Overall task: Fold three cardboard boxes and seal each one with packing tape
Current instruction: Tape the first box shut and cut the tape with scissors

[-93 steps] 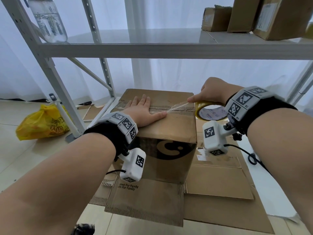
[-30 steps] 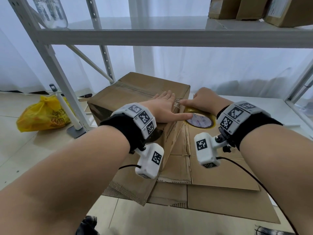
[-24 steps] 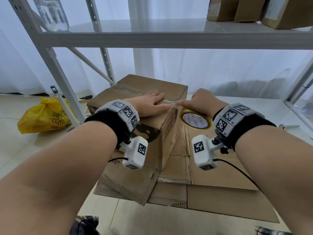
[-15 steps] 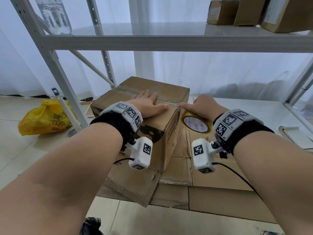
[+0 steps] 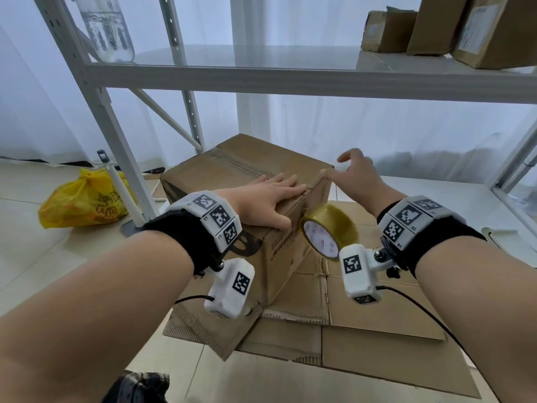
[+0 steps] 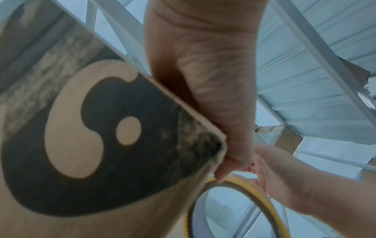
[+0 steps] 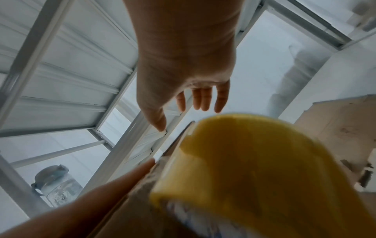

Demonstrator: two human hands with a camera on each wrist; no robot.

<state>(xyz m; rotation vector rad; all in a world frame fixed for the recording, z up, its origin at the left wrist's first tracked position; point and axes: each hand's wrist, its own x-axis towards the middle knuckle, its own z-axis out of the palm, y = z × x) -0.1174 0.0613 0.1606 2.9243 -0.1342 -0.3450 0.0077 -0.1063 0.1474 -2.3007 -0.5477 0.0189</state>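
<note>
Flattened cardboard point(image 5: 377, 324) on floor, nearest; far part hidden under box. Tape roll point(image 5: 329, 229), blurred, apparently hanging unheld at the box's point(image 5: 241, 170) near corner. Left hand point(image 5: 261, 199) flat on box top, fingers straight. Right hand point(image 5: 357, 178) above right edge, fingers spread, holding nothing. Shelf frame point(image 5: 116, 135) behind.

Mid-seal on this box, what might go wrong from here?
The tape roll is beside the box edge, and the right hand is open above it, not holding it. The roll may drop or peel the strip loose. The box sits on loose flattened cardboard. Only the left hand presses it flat, so it could slide.
</note>
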